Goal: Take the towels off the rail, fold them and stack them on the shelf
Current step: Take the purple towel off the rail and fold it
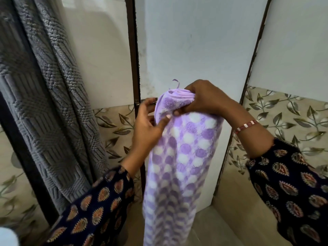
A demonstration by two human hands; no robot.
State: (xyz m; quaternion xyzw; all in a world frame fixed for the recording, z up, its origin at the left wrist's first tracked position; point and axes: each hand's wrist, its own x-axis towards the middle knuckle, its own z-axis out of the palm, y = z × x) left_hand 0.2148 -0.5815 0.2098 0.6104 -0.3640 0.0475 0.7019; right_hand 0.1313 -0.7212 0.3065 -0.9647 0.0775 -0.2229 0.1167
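Purple-and-white checked towel [179, 157]: we hold it upright at centre, its length hanging down between both arms. Our right hand [204, 98] grips the gathered top edge, fingers curled round the bunched folds, just below the small hanging loop [174, 84]. Our left hand [149, 125] touches the towel's left edge just beneath, index finger extended onto the cloth and the other fingers loosely curled; whether the thumb pinches the edge we cannot tell. Grey textured towel [44, 103]: it hangs at left, beside a dark vertical frame post [133, 50].
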